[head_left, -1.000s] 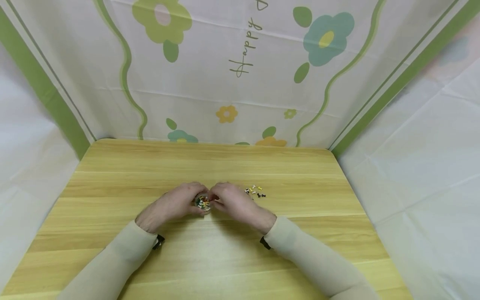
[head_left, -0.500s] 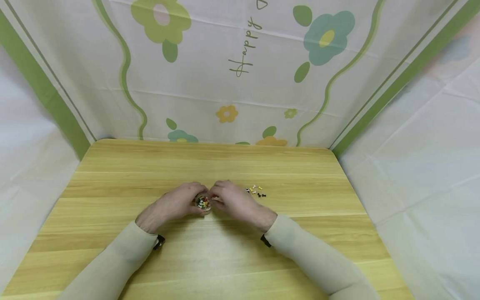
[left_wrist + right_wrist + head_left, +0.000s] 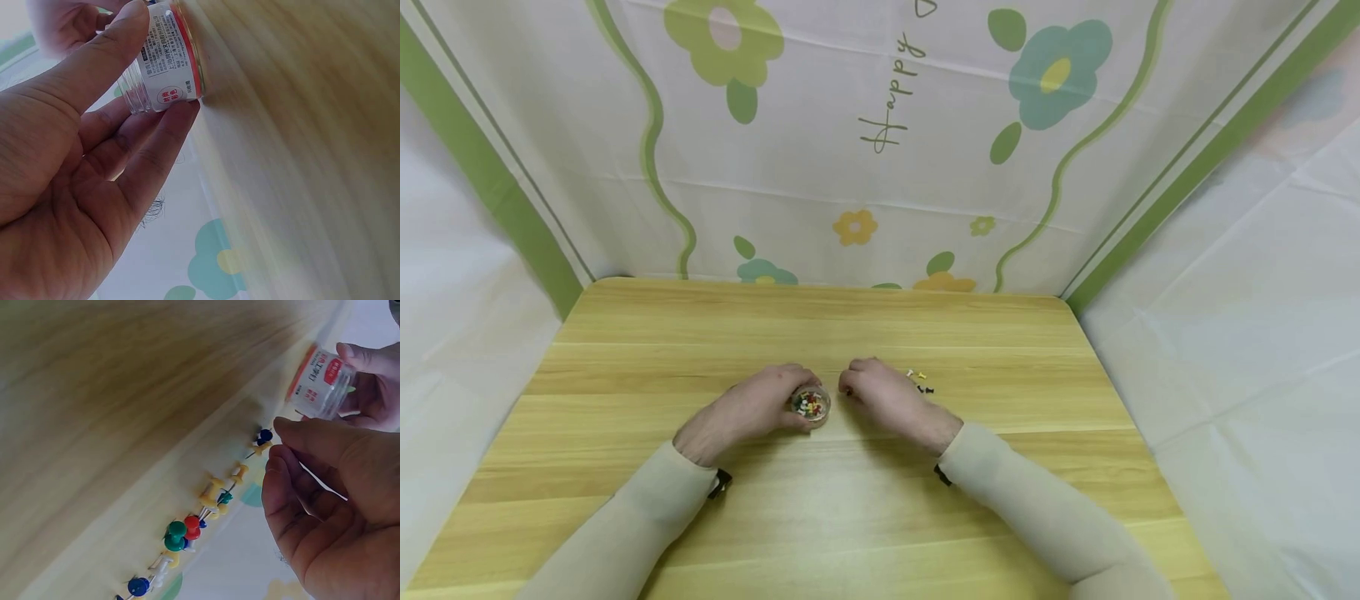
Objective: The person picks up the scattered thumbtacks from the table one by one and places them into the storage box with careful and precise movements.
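Right hand (image 3: 889, 402) has drawn slightly away from the jar (image 3: 164, 59), which the left hand (image 3: 756, 408) grips, probably to steady it on the tabletop (image 3: 850, 517). Whether right fingers pinch one of the nearby pushpins (image 3: 177, 530), I cannot tell.

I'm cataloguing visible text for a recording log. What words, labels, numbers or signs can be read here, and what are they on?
"Happy": sideways on the backdrop cloth; the letter beyond it is cut off by the picture's edge.
"工字钉": on the jar, right wrist view.
"彩色", probably: red print on the jar, left wrist view.
The jar's remaining print: too small or blurred to read reliably.
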{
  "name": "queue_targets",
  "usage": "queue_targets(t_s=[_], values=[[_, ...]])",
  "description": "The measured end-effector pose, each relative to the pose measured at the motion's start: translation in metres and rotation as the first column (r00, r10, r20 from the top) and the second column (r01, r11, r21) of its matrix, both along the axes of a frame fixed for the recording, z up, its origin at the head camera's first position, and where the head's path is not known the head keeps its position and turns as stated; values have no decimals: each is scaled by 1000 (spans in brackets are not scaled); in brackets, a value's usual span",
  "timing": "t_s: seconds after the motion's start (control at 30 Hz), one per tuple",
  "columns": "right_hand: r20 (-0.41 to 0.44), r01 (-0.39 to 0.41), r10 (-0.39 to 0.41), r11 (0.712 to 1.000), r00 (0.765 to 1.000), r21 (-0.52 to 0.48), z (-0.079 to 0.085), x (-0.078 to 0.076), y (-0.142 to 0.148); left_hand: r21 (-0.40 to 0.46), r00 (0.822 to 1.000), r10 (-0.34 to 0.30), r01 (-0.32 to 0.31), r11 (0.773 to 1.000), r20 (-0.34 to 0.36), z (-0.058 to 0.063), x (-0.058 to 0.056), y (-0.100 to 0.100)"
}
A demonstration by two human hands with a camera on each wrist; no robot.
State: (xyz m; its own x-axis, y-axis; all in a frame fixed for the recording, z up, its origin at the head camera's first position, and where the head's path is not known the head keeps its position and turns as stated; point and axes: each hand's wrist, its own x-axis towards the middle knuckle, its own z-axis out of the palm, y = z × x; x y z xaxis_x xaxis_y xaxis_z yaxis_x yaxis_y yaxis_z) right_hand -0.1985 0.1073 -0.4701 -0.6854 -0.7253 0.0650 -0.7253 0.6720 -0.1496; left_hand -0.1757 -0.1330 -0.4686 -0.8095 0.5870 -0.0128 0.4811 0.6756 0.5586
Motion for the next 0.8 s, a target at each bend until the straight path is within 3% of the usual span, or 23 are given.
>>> queue_targets(t_s=[0.3,0.6,0.8], values=[[-28,27,-25,997,999,68,-6,-3,-1,2,1000,2,-2,1000,1,0,0,0],[-12,68,-68,996,998,62,4,-10,3,-7,1000,-4,4,1000,3,1,-1,0],[-43,45,-40,993,998,110,0,-12,0,-4,1000,2,-2,1000,15,2,0,0]])
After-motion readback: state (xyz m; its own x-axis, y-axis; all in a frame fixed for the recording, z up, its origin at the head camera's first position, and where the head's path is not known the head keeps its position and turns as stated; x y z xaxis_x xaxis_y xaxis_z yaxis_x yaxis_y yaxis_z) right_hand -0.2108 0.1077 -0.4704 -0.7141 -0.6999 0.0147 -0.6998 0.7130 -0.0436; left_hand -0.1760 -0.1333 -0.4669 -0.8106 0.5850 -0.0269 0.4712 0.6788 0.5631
